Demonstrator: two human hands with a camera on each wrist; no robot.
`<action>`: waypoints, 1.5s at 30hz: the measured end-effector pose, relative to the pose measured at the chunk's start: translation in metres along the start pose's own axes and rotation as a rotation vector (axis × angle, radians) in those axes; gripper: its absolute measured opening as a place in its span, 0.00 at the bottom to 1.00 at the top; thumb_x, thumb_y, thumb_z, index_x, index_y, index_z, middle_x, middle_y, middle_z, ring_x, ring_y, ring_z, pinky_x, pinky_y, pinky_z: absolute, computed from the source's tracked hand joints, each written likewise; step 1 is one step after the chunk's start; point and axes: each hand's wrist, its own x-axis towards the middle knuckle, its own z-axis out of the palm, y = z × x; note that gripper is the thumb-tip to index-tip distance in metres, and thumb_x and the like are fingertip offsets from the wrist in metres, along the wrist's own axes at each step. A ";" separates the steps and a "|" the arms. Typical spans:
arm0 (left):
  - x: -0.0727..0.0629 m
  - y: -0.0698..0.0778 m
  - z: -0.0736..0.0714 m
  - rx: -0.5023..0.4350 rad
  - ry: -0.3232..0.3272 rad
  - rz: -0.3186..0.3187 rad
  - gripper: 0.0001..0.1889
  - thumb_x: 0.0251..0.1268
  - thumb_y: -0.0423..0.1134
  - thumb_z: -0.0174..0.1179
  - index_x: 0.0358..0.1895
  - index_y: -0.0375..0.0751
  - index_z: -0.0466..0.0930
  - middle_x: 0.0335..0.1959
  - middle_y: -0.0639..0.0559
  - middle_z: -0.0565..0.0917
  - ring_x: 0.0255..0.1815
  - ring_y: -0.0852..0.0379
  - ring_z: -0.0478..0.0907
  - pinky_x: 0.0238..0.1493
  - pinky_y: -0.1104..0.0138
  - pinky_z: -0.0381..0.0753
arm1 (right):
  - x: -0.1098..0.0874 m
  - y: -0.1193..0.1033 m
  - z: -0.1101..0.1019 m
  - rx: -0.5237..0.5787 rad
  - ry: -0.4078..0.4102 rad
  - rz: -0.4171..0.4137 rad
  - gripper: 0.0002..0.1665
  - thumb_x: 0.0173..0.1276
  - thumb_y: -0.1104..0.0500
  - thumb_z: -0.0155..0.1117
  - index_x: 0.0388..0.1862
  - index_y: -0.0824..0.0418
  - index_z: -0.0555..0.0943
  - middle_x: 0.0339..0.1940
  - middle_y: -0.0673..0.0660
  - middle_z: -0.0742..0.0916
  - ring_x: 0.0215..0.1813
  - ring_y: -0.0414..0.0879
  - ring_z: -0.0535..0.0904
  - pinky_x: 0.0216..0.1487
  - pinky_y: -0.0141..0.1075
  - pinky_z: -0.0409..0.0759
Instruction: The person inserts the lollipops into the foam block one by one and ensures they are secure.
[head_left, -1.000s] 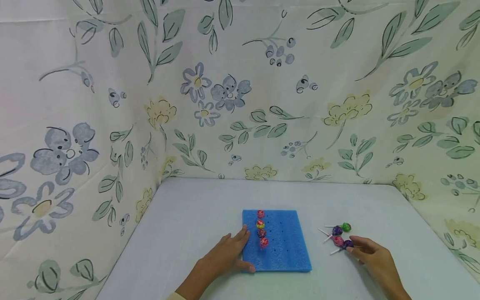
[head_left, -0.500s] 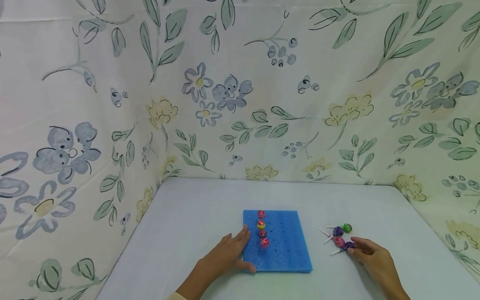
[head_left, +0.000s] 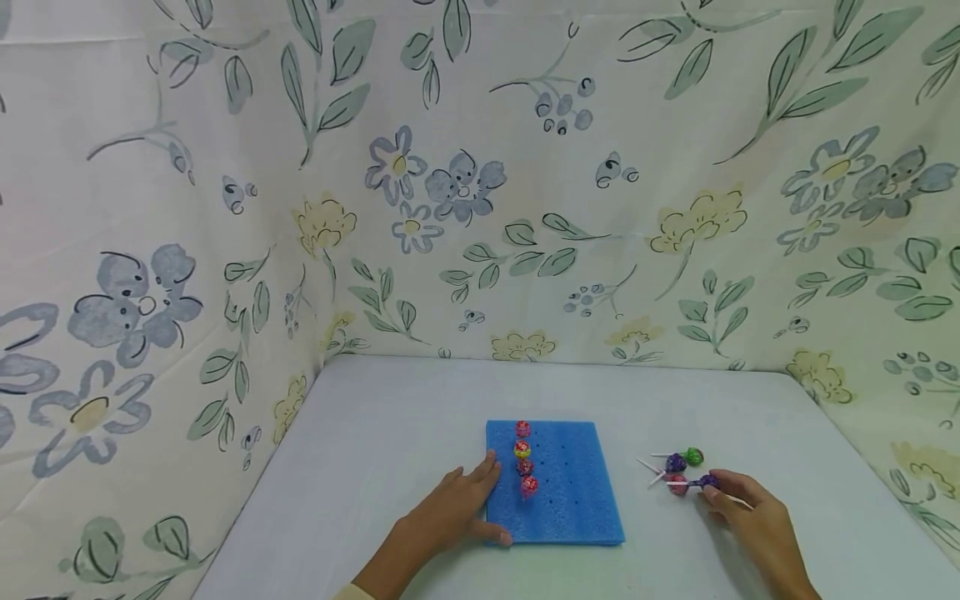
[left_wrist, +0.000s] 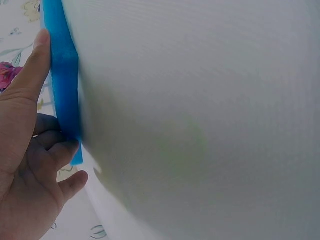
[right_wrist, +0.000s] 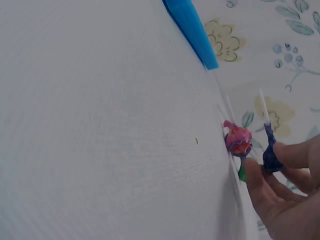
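Observation:
A blue foam board (head_left: 573, 479) dotted with small holes lies on the table. Along its left side stand several lollipops, among them a red-wrapped one (head_left: 528, 486). My left hand (head_left: 453, 512) rests against the board's left edge, its thumb at the front left corner and its fingers spread. In the right wrist view, my right hand (right_wrist: 285, 195) pinches a dark purple lollipop (right_wrist: 271, 155) by its wrapped head, stick pointing away from the fingers. In the head view that stick points left, over a pink lollipop (head_left: 678, 486). Just behind lie another purple lollipop (head_left: 676, 462) and a green one (head_left: 695, 456).
The white table (head_left: 405, 408) reaches back to a hanging floral cloth (head_left: 480, 275), which also lines the left and right sides. The loose lollipops lie to the right of the board, apart from it.
My right hand has lifted the purple lollipop slightly, and its stick has swung from slanting to nearly level. The left hand and the board stay in place.

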 end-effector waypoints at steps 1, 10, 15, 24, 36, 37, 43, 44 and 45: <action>0.000 0.000 0.000 0.000 0.000 0.000 0.56 0.57 0.69 0.71 0.82 0.37 0.64 0.85 0.41 0.62 0.81 0.42 0.68 0.78 0.43 0.68 | -0.001 -0.001 0.000 0.040 0.008 -0.011 0.30 0.79 0.56 0.67 0.73 0.68 0.74 0.59 0.68 0.88 0.40 0.35 0.90 0.41 0.28 0.88; 0.000 0.000 0.000 -0.006 -0.007 -0.006 0.56 0.57 0.69 0.71 0.82 0.37 0.63 0.85 0.41 0.61 0.81 0.43 0.67 0.79 0.43 0.67 | -0.011 -0.012 0.005 0.461 0.009 -0.179 0.22 0.77 0.63 0.69 0.65 0.71 0.79 0.43 0.41 0.89 0.43 0.37 0.91 0.46 0.34 0.89; 0.000 0.000 0.001 -0.005 -0.006 -0.004 0.56 0.57 0.69 0.71 0.82 0.37 0.63 0.85 0.41 0.62 0.81 0.43 0.68 0.79 0.43 0.67 | -0.012 -0.022 0.011 0.507 0.054 -0.121 0.21 0.65 0.66 0.80 0.57 0.65 0.85 0.42 0.41 0.89 0.39 0.34 0.89 0.42 0.29 0.89; 0.001 0.000 0.001 -0.001 -0.007 -0.009 0.56 0.57 0.70 0.70 0.82 0.38 0.64 0.85 0.42 0.62 0.81 0.44 0.68 0.79 0.43 0.67 | -0.014 -0.034 0.022 0.406 0.062 -0.166 0.24 0.69 0.68 0.75 0.64 0.65 0.85 0.47 0.37 0.90 0.42 0.32 0.87 0.40 0.28 0.86; 0.001 0.000 0.001 -0.004 -0.006 -0.005 0.56 0.57 0.70 0.70 0.82 0.37 0.63 0.85 0.41 0.61 0.82 0.44 0.67 0.79 0.43 0.67 | -0.016 -0.040 0.031 0.183 0.024 -0.306 0.30 0.77 0.67 0.67 0.75 0.66 0.73 0.56 0.49 0.89 0.50 0.23 0.83 0.49 0.20 0.83; 0.002 0.000 0.001 -0.005 -0.006 -0.005 0.56 0.57 0.69 0.70 0.82 0.37 0.63 0.85 0.41 0.61 0.82 0.44 0.67 0.79 0.43 0.67 | -0.016 -0.040 0.031 0.189 0.024 -0.318 0.29 0.77 0.67 0.67 0.74 0.66 0.74 0.55 0.47 0.89 0.50 0.24 0.84 0.48 0.21 0.84; 0.002 -0.001 0.002 -0.005 -0.010 -0.008 0.56 0.57 0.69 0.70 0.82 0.37 0.63 0.85 0.41 0.61 0.82 0.44 0.66 0.79 0.43 0.66 | -0.016 -0.045 0.034 0.219 0.019 -0.327 0.31 0.74 0.64 0.72 0.74 0.63 0.77 0.47 0.48 0.91 0.44 0.36 0.89 0.43 0.30 0.88; 0.002 0.000 0.002 -0.006 -0.010 -0.009 0.56 0.57 0.69 0.70 0.82 0.37 0.63 0.85 0.41 0.61 0.82 0.44 0.66 0.79 0.43 0.66 | -0.016 -0.047 0.034 0.223 0.018 -0.301 0.32 0.72 0.63 0.74 0.74 0.63 0.77 0.46 0.47 0.91 0.43 0.35 0.89 0.42 0.30 0.88; 0.003 0.000 0.002 -0.006 -0.012 -0.012 0.56 0.58 0.69 0.70 0.82 0.37 0.63 0.85 0.41 0.61 0.82 0.44 0.66 0.79 0.43 0.66 | -0.016 -0.048 0.035 0.231 0.016 -0.272 0.33 0.71 0.62 0.76 0.73 0.64 0.78 0.45 0.45 0.91 0.43 0.34 0.88 0.42 0.29 0.88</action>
